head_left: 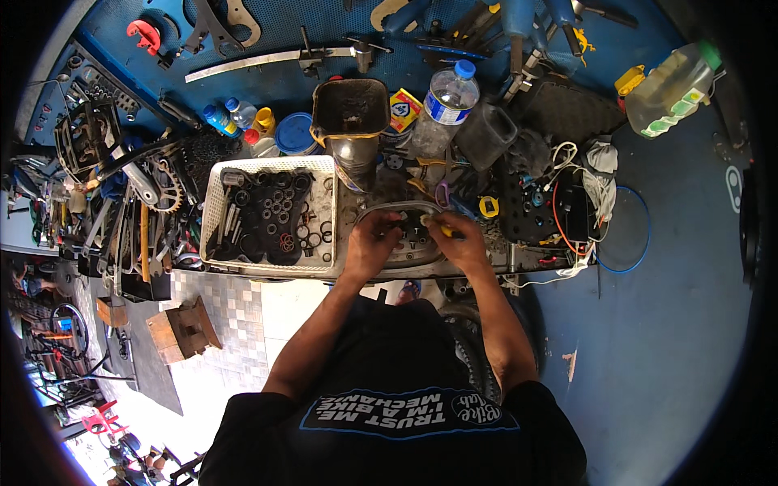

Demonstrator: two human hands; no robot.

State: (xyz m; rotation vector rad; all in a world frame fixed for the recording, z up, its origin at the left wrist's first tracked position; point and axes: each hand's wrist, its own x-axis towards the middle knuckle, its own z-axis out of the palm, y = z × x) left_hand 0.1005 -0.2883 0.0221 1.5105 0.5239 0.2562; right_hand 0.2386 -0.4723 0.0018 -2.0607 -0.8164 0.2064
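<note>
My left hand [371, 241] is closed, its fingertips pinched over the left side of an oval grey tray [415, 264]. What those fingers grip is too small to make out. Closed as well, my right hand [463, 243] holds a slim tool with a yellow handle [448, 232] and a pale, tufted-looking tip, which points toward the left hand. Small dark metal parts [415, 236] lie in the tray between both hands. Left of it stands a cream plastic basket [334, 190], where a black cloth carries rings, pins and small bike parts.
Behind the tray stand a dark open-topped container [352, 150], a clear bottle with blue cap [448, 105] and a blue-lidded tub [296, 134]. A yellow tape measure [489, 207] and cables [559, 202] lie rightward. Tools and a crankset [154, 188] crowd the left; tools hang behind.
</note>
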